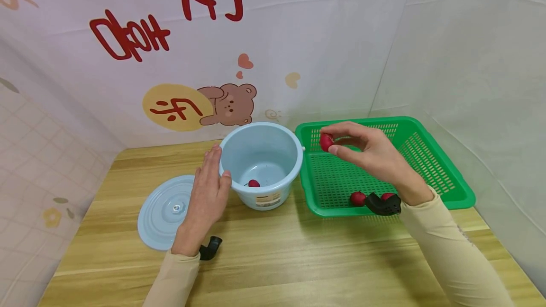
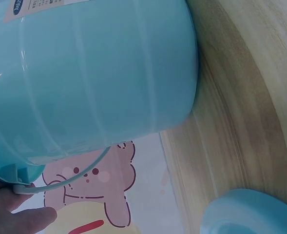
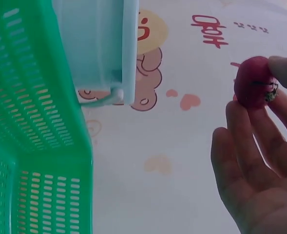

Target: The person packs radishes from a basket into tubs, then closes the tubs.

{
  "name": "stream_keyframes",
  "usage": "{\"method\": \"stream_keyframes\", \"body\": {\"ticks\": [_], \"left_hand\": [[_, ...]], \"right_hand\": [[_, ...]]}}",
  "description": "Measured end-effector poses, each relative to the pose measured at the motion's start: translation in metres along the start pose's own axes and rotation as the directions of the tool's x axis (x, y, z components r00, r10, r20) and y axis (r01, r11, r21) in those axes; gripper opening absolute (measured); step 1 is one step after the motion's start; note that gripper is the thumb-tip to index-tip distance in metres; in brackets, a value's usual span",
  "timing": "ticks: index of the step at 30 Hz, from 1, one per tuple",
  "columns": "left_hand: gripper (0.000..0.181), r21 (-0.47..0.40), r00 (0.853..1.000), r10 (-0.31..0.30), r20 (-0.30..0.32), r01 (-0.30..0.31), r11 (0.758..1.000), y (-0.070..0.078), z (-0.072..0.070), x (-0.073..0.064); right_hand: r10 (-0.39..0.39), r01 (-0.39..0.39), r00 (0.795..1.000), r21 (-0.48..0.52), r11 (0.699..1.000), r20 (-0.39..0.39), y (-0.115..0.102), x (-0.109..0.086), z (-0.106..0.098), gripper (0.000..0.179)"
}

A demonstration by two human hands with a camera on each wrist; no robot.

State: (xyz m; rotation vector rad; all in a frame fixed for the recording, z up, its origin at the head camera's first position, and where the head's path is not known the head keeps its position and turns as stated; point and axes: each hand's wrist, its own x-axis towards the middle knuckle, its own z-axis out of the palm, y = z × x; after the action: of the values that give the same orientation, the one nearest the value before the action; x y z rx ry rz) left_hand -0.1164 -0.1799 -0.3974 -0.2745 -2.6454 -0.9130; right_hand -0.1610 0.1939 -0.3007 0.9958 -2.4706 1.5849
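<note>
My right hand [image 1: 368, 153] pinches a red radish [image 1: 326, 141] between thumb and fingertips, above the left part of the green basket [image 1: 313, 193]. In the right wrist view the stub of cut stems shows on the radish [image 3: 253, 83]. My left hand [image 1: 209, 193] rests with straight fingers against the left rim of the light blue bucket [image 1: 268, 200], near the handle's joint in the left wrist view. Inside the bucket lies one radish [image 1: 253, 183]. Two more radishes [image 1: 357, 198] sit at the basket's near side, one partly hidden by the black wrist mount.
A round light blue lid [image 1: 159, 217] lies on the wooden table [image 1: 273, 259] left of the bucket, partly behind my left hand. The bucket stands beside the basket's left edge. A white printed cloth [image 1: 341, 46] hangs behind the table, and pale cloth walls flank both sides.
</note>
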Motion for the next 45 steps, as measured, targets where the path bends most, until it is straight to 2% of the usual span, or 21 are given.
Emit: {"method": "stream_keyframes", "body": {"ticks": [13,23,30,39,45], "left_hand": [[0.064,0.039,1.0,-0.004,0.027,0.003,0.999,0.004,-0.005,0.0],[0.064,0.092,0.998,-0.011,0.063,0.005,0.996,0.009,-0.01,0.005],[0.071,0.11,0.996,-0.027,0.091,0.017,0.994,0.009,-0.015,0.008],[0.07,0.12,0.994,0.005,0.109,-0.018,0.993,0.011,-0.02,0.01],[0.072,0.159,0.991,-0.032,0.134,0.01,0.987,0.013,-0.022,0.013]], "right_hand": [[-0.031,0.031,0.995,0.004,1.0,-0.1,-0.009,0.001,0.029,0.036],[-0.03,0.033,0.992,0.022,0.999,-0.122,-0.014,0.008,0.049,0.037],[-0.032,0.032,0.991,-0.003,0.999,-0.128,-0.01,0.015,0.069,0.036],[-0.063,0.056,0.987,-0.05,0.997,-0.147,-0.005,0.018,0.088,0.036],[-0.089,0.072,0.985,-0.118,0.99,-0.146,-0.003,0.021,0.099,0.034]]}}
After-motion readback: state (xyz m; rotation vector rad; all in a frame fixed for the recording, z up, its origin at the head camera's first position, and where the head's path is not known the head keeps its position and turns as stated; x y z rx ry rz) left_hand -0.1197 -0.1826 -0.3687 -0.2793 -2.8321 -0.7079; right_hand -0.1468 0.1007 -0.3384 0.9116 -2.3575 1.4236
